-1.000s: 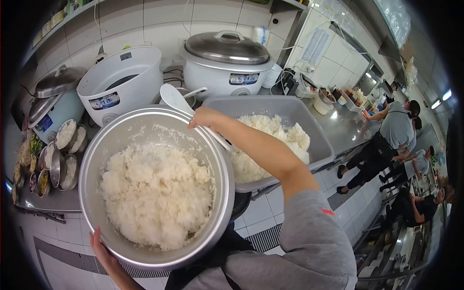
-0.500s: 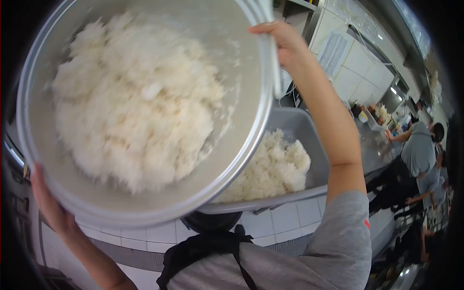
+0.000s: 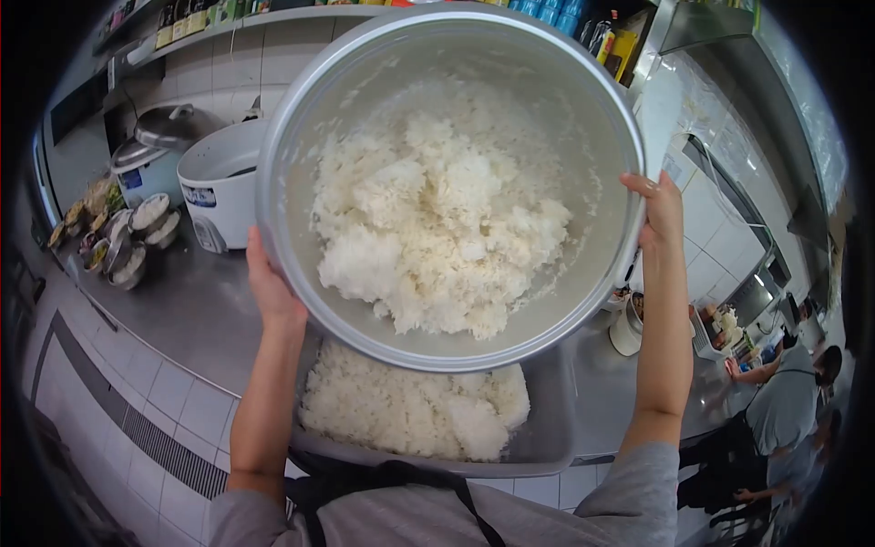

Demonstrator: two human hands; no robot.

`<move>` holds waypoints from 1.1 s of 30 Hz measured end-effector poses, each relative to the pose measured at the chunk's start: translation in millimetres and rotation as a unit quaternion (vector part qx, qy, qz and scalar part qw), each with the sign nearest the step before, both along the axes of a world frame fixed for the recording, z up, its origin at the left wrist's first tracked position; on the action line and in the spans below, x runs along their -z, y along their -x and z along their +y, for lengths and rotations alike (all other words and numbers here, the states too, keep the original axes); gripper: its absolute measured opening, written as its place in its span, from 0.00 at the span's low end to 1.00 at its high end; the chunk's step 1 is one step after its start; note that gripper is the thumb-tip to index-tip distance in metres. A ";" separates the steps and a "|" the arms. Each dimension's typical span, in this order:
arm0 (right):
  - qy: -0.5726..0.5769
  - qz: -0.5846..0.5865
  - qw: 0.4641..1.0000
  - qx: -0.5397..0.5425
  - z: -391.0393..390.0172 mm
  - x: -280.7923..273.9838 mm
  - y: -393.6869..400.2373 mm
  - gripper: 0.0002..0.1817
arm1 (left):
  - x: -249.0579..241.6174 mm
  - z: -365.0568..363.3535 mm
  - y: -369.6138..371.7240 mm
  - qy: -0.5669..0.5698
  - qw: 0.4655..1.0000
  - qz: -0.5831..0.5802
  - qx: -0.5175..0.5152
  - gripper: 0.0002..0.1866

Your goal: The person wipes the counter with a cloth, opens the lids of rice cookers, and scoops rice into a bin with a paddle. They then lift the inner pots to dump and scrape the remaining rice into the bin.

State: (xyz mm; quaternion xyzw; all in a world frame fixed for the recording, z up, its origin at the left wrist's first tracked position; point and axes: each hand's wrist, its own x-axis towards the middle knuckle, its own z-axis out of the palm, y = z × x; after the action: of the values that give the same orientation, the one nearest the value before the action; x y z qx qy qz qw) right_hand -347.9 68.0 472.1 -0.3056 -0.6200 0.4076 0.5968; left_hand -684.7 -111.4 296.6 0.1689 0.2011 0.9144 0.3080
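A large round metal pot (image 3: 365,351) is held up and tilted, its open mouth facing me, with a mass of white rice (image 3: 447,228) inside. At its left rim is my left hand (image 3: 273,284), closed on the metal. My right hand (image 3: 658,208) grips the right rim, where a white flat paddle-like piece (image 3: 658,109) also stands. Below the pot, partly hidden by it, a grey rectangular tub (image 3: 550,410) on the counter holds more rice (image 3: 410,410).
The steel counter (image 3: 182,310) bears a white rice cooker body (image 3: 221,187), a lidded cooker (image 3: 150,169) and small bowls (image 3: 128,264) at left. Bottles line a shelf (image 3: 264,20) above. Co-workers (image 3: 784,401) stand at right.
The pot has moved right in view and its rice sits differently, more heaped. The view has turned, showing the counter's left side and more of the tub's rice.
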 end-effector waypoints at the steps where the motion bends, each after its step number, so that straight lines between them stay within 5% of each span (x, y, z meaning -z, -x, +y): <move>1: -0.019 0.018 1.000 0.015 0.7 4.1 -4.8 0.20 | 2.5 9.6 -6.7 0.015 1.000 0.004 -0.022 0.27; 13: -0.136 0.118 0.980 0.083 -26.9 63.8 -26.6 0.16 | 61.7 66.8 -21.2 -0.049 0.996 -0.025 -0.068 0.24; 15: -0.145 0.118 0.978 0.096 -41.8 77.2 -21.0 0.16 | 50.7 60.6 -18.6 0.077 0.988 -0.111 -0.070 0.21; 19: -0.193 0.078 0.974 0.088 -66.6 93.1 -26.4 0.14 | 76.3 53.1 17.9 0.172 0.982 -0.076 -0.009 0.16; 25: -0.249 0.080 0.957 0.124 -93.5 131.5 -40.1 0.17 | 84.7 46.8 28.7 0.064 0.982 -0.093 0.153 0.18; 30: -0.366 0.082 0.914 0.154 -114.9 141.0 -57.1 0.20 | 75.1 50.7 11.2 -0.020 0.991 -0.062 0.120 0.18; 33: -0.440 0.067 0.885 0.141 -127.6 133.5 -67.7 0.13 | 72.8 64.2 10.8 -0.077 0.986 -0.098 0.111 0.17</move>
State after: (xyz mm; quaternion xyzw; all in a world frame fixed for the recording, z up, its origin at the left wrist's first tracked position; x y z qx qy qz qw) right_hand -280.3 -59.6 338.6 -0.0682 -0.6446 0.0244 0.7611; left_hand -695.5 -47.2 223.8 0.1226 0.0790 0.8996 0.4116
